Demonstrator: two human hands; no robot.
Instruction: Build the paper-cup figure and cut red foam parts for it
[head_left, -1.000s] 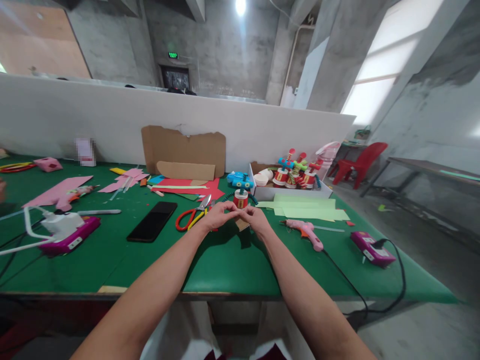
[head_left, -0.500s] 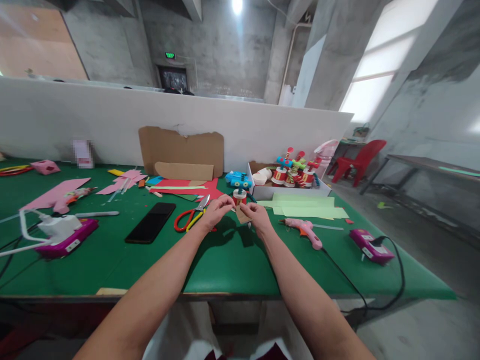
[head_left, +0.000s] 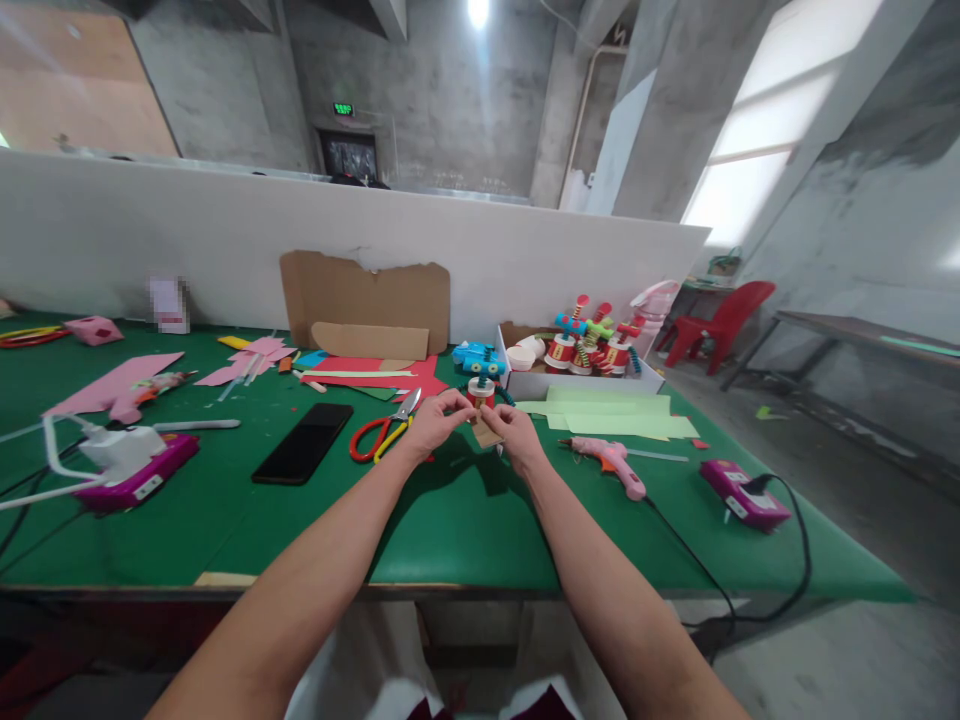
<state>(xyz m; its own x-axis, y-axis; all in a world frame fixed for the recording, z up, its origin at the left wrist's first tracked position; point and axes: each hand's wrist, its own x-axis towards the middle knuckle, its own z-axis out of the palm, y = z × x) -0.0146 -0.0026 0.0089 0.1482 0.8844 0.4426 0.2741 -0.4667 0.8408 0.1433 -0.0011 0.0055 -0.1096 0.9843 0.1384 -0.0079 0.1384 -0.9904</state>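
Note:
A small piece of brown cardboard [head_left: 486,434] is pinched in the fingers of my right hand [head_left: 513,430], above the green table. My left hand [head_left: 436,424] is closed in a pinch at the cardboard's left side; whether its fingertips grip the cardboard or something smaller I cannot make out. Just behind both hands stands a red-and-white paper-cup figure [head_left: 481,388] with a blue head and dark coiled arms, partly covered by my fingers. Scissors [head_left: 384,432] with red and yellow handles lie beside my left wrist.
A black phone [head_left: 303,444] lies to the left. On the right are a pink glue gun [head_left: 609,460], pale green paper [head_left: 615,414] and a purple power socket [head_left: 744,494] with a cable. Behind, a white box [head_left: 583,384] holds several cup figures. Cardboard [head_left: 367,300] leans against the white partition.
My left hand's fingertips have come slightly nearer the cardboard. The camera view has shifted a little; otherwise things lie as before.

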